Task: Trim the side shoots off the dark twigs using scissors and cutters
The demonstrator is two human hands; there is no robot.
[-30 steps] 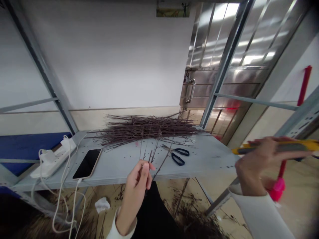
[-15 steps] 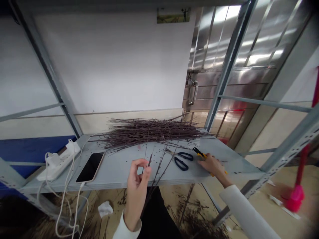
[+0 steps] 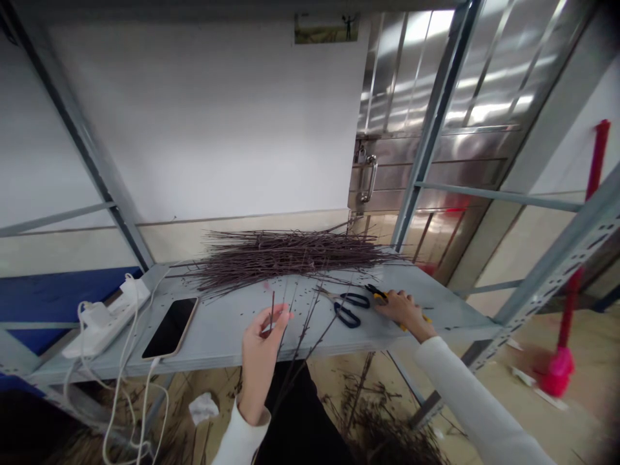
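Observation:
My left hand (image 3: 264, 345), in front of the shelf edge, is closed with thumb and fingers pinched on a thin dark twig (image 3: 272, 305). A short end of this twig stands upright above the fingers. Longer branching twigs (image 3: 304, 329) rise beside that hand, slightly blurred; where they are held is unclear. On the right, my right hand (image 3: 401, 311) wraps over cutting pliers (image 3: 377, 292) that rest on the shelf. Their dark jaws and parts of the yellow handles show around the fingers. Scissors with dark blue handles (image 3: 347, 316) lie just left of the pliers.
A large heap of dark twigs (image 3: 290, 255) lies along the back of the grey shelf (image 3: 223, 329). A phone (image 3: 170, 328) and a white power strip (image 3: 109, 316) with cables are at left. Metal posts (image 3: 426, 142) frame the shelf; cut branches (image 3: 372, 420) litter the floor.
The view has turned slightly to the right. The twig end in my left hand now stands more upright. My right hand stays over the cutting pliers.

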